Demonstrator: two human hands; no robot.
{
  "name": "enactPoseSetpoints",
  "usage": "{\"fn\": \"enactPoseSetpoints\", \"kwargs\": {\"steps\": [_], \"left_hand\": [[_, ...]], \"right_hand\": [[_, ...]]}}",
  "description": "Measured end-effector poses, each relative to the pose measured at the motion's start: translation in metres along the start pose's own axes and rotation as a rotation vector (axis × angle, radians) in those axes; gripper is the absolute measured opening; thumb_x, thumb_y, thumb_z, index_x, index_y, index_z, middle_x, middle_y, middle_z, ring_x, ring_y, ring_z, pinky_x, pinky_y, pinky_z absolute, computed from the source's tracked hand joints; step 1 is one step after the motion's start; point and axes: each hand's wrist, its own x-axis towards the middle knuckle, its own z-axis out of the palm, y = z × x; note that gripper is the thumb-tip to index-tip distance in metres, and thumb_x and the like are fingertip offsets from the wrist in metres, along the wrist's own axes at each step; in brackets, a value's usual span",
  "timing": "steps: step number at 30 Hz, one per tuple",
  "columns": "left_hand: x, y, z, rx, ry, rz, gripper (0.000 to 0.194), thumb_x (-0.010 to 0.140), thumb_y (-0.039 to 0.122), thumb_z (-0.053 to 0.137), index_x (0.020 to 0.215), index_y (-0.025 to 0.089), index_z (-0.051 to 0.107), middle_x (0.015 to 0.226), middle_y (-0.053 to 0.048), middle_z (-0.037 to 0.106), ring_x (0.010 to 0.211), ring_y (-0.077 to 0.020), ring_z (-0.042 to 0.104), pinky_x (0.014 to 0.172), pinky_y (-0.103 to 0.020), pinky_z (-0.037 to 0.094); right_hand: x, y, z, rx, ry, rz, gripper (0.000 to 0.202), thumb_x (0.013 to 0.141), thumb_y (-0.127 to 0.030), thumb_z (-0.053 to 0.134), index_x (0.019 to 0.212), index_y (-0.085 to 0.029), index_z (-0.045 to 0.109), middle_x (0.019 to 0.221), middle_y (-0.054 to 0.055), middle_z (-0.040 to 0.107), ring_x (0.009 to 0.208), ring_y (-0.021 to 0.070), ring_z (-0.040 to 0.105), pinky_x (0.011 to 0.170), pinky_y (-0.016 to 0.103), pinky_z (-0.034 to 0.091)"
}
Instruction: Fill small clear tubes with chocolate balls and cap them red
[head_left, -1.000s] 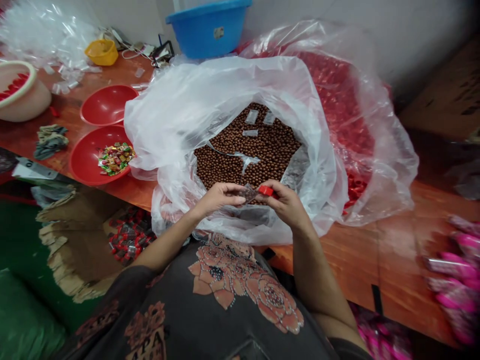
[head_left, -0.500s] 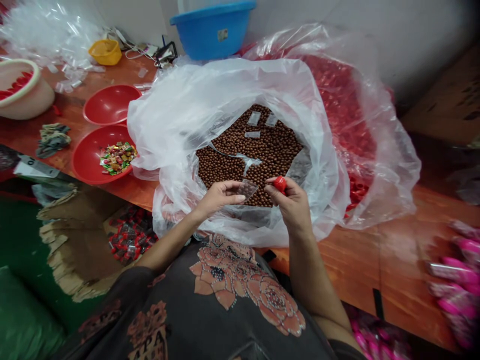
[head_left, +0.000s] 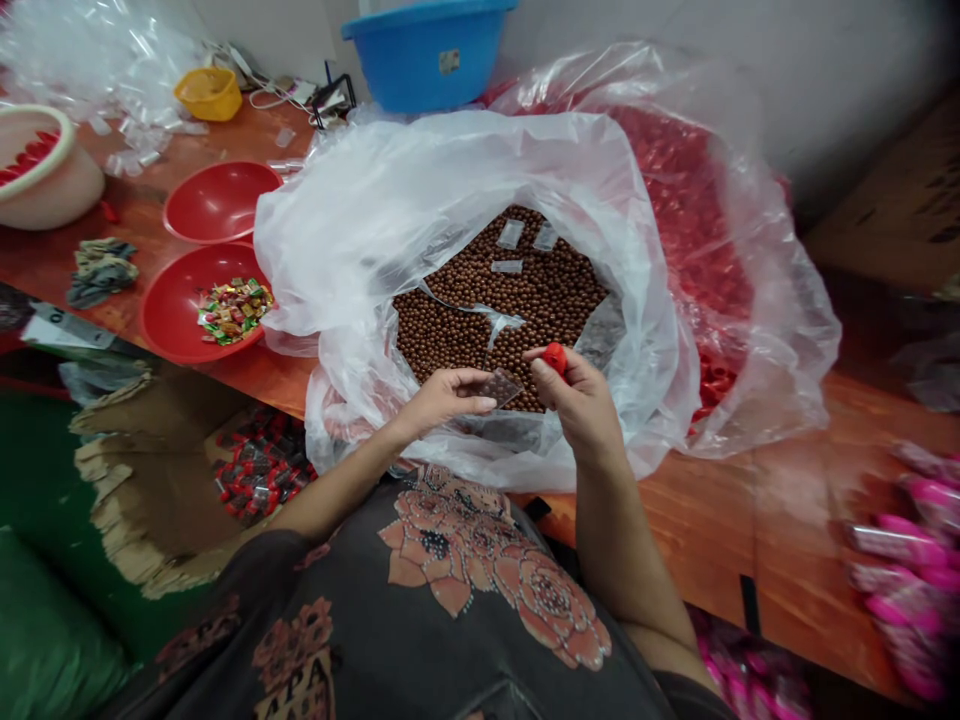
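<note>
Fingers of the left hand point(head_left: 444, 400) pinched a small clear container point(head_left: 504, 388) by its near end, at seven o'clock from the middle of the brown balls point(head_left: 450, 335). At five o'clock, the right hand point(head_left: 585, 405) held a small red cap point(head_left: 555, 357) between thumb and fingers, near the container but apart from it. Both hands were above the balls' near edge, within an open plastic bag point(head_left: 360, 225). Clear pieces point(head_left: 511, 234) lay on the balls at twelve o'clock. A red bowl point(head_left: 166, 305) of wrapped sweets point(head_left: 234, 311) sat at nine, and a bag of red pieces point(head_left: 690, 200) at two.
</note>
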Motion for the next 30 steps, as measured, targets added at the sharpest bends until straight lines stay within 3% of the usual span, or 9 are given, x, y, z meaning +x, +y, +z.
{"fn": "enactPoseSetpoints", "kwargs": {"steps": [3, 5, 10, 14, 18, 23, 25, 27, 30], "left_hand": [[-0.001, 0.002, -0.001, -0.066, -0.049, -0.025, 0.048, 0.062, 0.026, 0.084, 0.107, 0.012, 0.073, 0.104, -0.010, 0.072, 0.087, -0.0173, 0.066, 0.080, -0.034, 0.055], [0.000, 0.003, -0.002, -0.079, -0.041, -0.015, 0.047, 0.063, 0.027, 0.084, 0.107, 0.012, 0.072, 0.105, -0.010, 0.072, 0.086, -0.0165, 0.066, 0.079, -0.033, 0.055], [0.004, 0.002, -0.003, -0.080, 0.004, 0.018, 0.045, 0.067, 0.025, 0.082, 0.109, 0.013, 0.071, 0.109, -0.010, 0.071, 0.091, -0.0159, 0.066, 0.085, -0.034, 0.054], [0.003, 0.001, -0.002, -0.082, -0.029, 0.015, 0.042, 0.068, 0.027, 0.081, 0.107, 0.013, 0.071, 0.106, -0.009, 0.071, 0.089, -0.0159, 0.066, 0.083, -0.033, 0.055], [0.000, -0.002, -0.004, -0.093, -0.036, 0.010, 0.040, 0.071, 0.029, 0.080, 0.106, 0.013, 0.070, 0.108, -0.010, 0.070, 0.089, -0.0157, 0.065, 0.079, -0.032, 0.057], [0.000, -0.006, -0.005, -0.074, -0.045, 0.004, 0.044, 0.072, 0.028, 0.079, 0.112, 0.013, 0.069, 0.111, -0.012, 0.070, 0.093, -0.0170, 0.065, 0.077, -0.030, 0.057], [0.000, -0.007, -0.004, -0.068, -0.040, -0.010, 0.046, 0.071, 0.028, 0.079, 0.113, 0.013, 0.069, 0.112, -0.012, 0.070, 0.094, -0.0172, 0.066, 0.077, -0.030, 0.056], [0.000, -0.007, -0.004, -0.059, -0.052, -0.019, 0.047, 0.072, 0.028, 0.078, 0.116, 0.013, 0.068, 0.114, -0.013, 0.070, 0.094, -0.0173, 0.066, 0.078, -0.030, 0.056], [-0.001, -0.007, -0.004, -0.034, -0.067, -0.019, 0.047, 0.073, 0.028, 0.077, 0.117, 0.014, 0.069, 0.114, -0.012, 0.070, 0.093, -0.0173, 0.066, 0.078, -0.030, 0.056]], "right_hand": [[-0.005, 0.004, -0.003, 0.119, 0.052, 0.059, 0.030, 0.086, -0.046, 0.063, 0.107, -0.025, 0.064, 0.077, -0.003, 0.054, 0.055, 0.0054, 0.039, 0.048, 0.020, 0.032], [-0.007, 0.007, -0.003, 0.183, 0.071, 0.097, 0.035, 0.085, -0.046, 0.064, 0.116, -0.028, 0.062, 0.083, -0.002, 0.057, 0.057, 0.0052, 0.042, 0.047, 0.020, 0.034], [-0.008, 0.012, -0.004, 0.300, 0.045, 0.147, 0.040, 0.084, -0.042, 0.066, 0.122, -0.032, 0.061, 0.103, 0.000, 0.067, 0.084, 0.0099, 0.062, 0.071, 0.024, 0.053], [-0.006, 0.013, -0.005, 0.351, 0.063, 0.100, 0.031, 0.084, -0.037, 0.067, 0.114, -0.031, 0.063, 0.107, -0.001, 0.069, 0.100, 0.0104, 0.064, 0.088, 0.026, 0.053], [-0.006, 0.013, -0.009, 0.439, 0.150, 0.123, 0.035, 0.082, -0.035, 0.069, 0.115, -0.030, 0.059, 0.108, -0.001, 0.068, 0.085, 0.0079, 0.064, 0.073, 0.021, 0.054], [-0.008, 0.021, -0.009, 0.515, 0.248, 0.128, 0.034, 0.071, -0.025, 0.077, 0.102, -0.029, 0.061, 0.097, -0.005, 0.061, 0.080, 0.0058, 0.062, 0.076, 0.021, 0.054], [-0.009, 0.023, -0.007, 0.397, 0.231, 0.069, 0.029, 0.073, -0.024, 0.074, 0.100, -0.029, 0.064, 0.097, -0.004, 0.059, 0.082, 0.0074, 0.061, 0.077, 0.024, 0.054], [-0.009, 0.022, -0.007, 0.130, 0.188, -0.053, 0.022, 0.079, -0.024, 0.069, 0.101, -0.029, 0.067, 0.101, -0.001, 0.058, 0.091, 0.0110, 0.059, 0.083, 0.029, 0.052], [-0.008, 0.014, -0.011, -0.252, -0.038, -0.212, 0.027, 0.086, -0.026, 0.062, 0.111, -0.031, 0.069, 0.102, 0.003, 0.055, 0.100, 0.0148, 0.055, 0.092, 0.034, 0.049]]}}
